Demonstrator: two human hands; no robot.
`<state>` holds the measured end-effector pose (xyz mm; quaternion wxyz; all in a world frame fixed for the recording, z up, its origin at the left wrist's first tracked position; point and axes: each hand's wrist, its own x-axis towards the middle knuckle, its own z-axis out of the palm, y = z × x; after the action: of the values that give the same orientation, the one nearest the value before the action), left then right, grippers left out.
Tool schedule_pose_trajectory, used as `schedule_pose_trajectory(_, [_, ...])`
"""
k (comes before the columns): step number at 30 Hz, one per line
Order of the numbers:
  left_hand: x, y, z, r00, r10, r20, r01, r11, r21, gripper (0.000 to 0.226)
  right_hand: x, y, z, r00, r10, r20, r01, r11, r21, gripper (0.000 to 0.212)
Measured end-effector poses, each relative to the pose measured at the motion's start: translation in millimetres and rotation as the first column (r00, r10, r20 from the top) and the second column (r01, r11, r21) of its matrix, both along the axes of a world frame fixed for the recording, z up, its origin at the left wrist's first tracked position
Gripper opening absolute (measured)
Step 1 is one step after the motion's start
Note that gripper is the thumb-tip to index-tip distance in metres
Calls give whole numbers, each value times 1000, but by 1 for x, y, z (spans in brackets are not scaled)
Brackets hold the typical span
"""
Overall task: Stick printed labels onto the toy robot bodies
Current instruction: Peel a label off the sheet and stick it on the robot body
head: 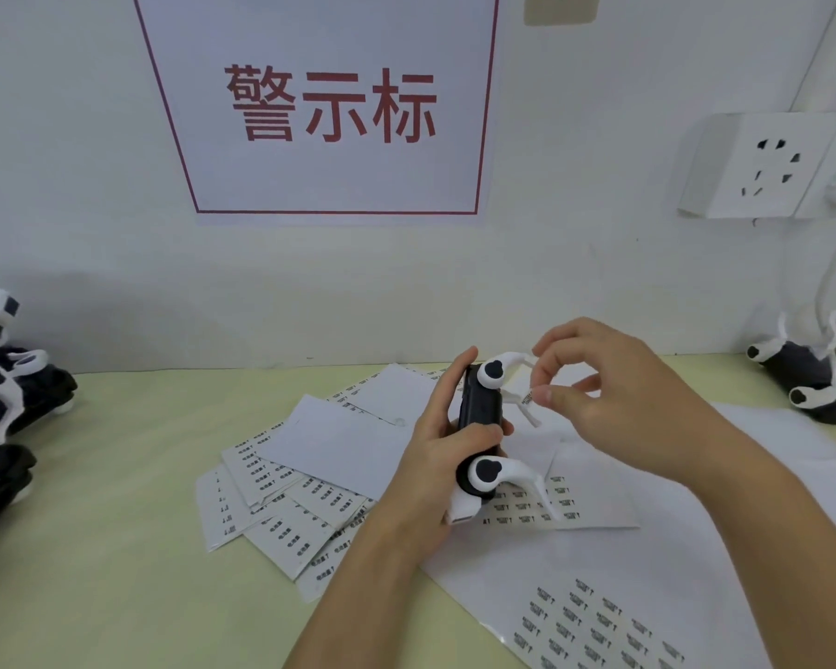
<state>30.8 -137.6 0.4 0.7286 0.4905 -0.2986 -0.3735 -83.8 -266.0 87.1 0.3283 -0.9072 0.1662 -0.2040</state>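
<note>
The right hand (614, 398) pinches a small printed label (528, 397) between thumb and forefinger, its other fingers loosely spread above, and holds it just to the right of the toy robot body (481, 427). The left hand (435, 456) is clamped round that body, thumb across its dark middle and fingers wrapped behind, keeping it raised above the bench (117, 499) at the centre of the scene. The step in hand looks to be the placing of a label: it is peeled and carried, but appears not yet to touch the body. The next move likely calls for bringing the label squarely onto a flat part of the dark shell and pressing it down without a crease; which face is meant cannot be told. The body's long axis runs near to far, roughly upright in the view, with its white legs splayed out to the right and its white end nearest the person. Under the hands lie label sheets (594, 620) on the near right and a fanned pile of more sheets (281, 499) to the left. Other toy robots wait at the far left (6, 393) and far right (811, 379) of the bench.
</note>
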Motion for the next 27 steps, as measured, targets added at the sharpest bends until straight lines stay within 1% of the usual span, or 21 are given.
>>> schedule_pose_trajectory(4, [0,0,0,1000,-7,-14,7,1000,-15,68,3,4,-1,1000,17,0,-17,999,-50,24])
schedule_pose_trajectory(10, [0,-1,0,999,-31,-8,30,999,-35,68,7,10,-3,998,55,-40,-58,996,-70,24])
schedule_pose_trajectory(13, [0,-1,0,999,-51,-19,50,997,-54,70,9,11,-3,997,50,-56,-55,995,-83,24])
schedule_pose_trajectory(17, [0,-1,0,998,-51,-30,49,997,-53,66,10,12,-3,997,45,-55,-50,993,-104,23])
schedule_pose_trajectory(27, [0,0,0,999,-44,4,45,998,-52,69,11,13,-3,998,32,-61,-40,989,-144,23])
